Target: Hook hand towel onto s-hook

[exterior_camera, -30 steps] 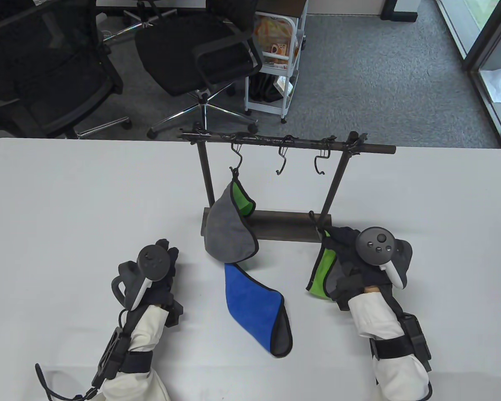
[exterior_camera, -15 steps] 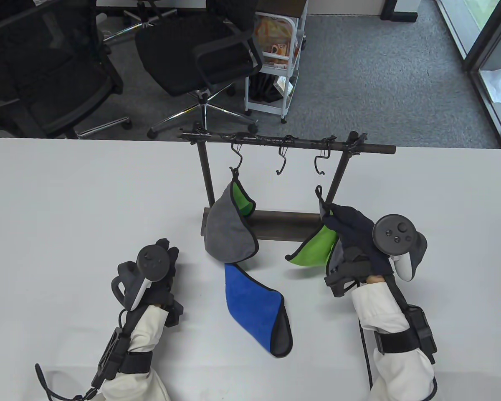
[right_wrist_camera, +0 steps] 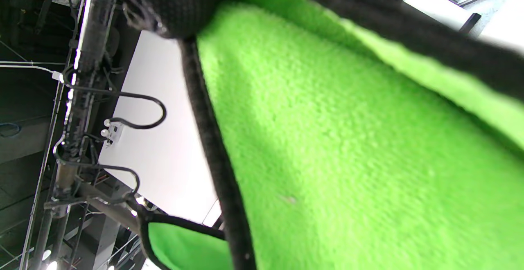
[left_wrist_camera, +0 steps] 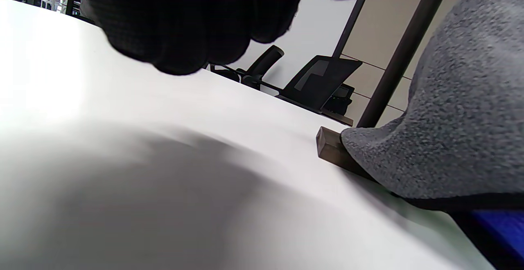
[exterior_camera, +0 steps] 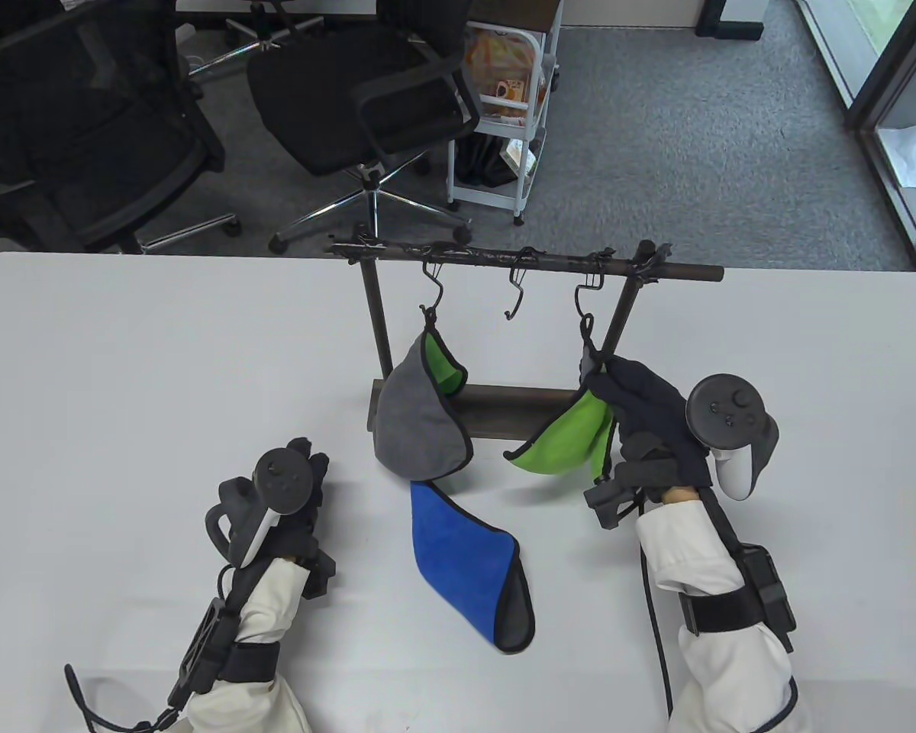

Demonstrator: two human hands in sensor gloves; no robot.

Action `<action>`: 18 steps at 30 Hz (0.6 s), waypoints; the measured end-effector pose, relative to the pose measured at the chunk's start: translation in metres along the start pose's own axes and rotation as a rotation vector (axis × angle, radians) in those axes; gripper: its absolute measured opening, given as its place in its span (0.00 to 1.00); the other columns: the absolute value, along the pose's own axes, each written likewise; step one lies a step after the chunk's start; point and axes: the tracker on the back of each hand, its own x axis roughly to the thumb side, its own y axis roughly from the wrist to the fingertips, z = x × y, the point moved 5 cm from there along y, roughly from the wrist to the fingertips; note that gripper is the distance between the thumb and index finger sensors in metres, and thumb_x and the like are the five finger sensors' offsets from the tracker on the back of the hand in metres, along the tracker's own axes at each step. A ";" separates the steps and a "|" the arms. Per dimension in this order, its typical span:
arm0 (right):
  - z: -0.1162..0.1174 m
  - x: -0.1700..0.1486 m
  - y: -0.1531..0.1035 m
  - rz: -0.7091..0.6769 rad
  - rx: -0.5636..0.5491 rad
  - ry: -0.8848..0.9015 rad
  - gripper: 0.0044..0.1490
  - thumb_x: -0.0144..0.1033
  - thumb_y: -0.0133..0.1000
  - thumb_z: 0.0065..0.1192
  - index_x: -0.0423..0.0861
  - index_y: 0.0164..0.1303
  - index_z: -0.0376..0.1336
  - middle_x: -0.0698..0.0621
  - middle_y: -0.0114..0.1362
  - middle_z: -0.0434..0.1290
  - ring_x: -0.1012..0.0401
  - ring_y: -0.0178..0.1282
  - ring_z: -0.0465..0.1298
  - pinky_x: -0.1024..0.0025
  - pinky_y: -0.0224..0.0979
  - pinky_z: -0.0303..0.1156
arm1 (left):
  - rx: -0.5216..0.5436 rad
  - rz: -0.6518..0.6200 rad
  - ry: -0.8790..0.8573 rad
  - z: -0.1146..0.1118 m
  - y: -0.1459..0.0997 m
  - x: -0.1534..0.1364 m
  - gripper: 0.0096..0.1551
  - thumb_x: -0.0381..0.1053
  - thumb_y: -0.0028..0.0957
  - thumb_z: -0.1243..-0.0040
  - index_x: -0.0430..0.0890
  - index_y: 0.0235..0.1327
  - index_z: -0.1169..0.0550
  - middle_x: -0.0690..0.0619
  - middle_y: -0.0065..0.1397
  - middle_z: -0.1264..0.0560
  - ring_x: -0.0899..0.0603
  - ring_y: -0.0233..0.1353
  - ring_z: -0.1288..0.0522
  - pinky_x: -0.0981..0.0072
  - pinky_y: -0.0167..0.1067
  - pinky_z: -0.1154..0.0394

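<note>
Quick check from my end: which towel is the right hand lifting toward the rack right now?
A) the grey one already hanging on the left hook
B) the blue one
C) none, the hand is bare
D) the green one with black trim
D: the right hand pinches the green towel by its loop just under the right s-hook, while the blue towel lies flat on the table.

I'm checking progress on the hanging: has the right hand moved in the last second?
Yes. The right hand has carried the green towel up off the table, away from the rack's base toward the rightmost hook.
</note>
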 end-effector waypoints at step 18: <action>-0.001 -0.012 0.005 0.052 0.036 0.081 0.24 0.41 0.62 0.55 0.48 0.67 0.67 0.44 0.64 0.75 0.49 0.68 0.70 0.46 0.74 0.63 | -0.012 -0.004 0.010 -0.002 -0.001 0.003 0.32 0.58 0.59 0.52 0.45 0.72 0.23 0.39 0.72 0.22 0.35 0.66 0.19 0.56 0.55 0.18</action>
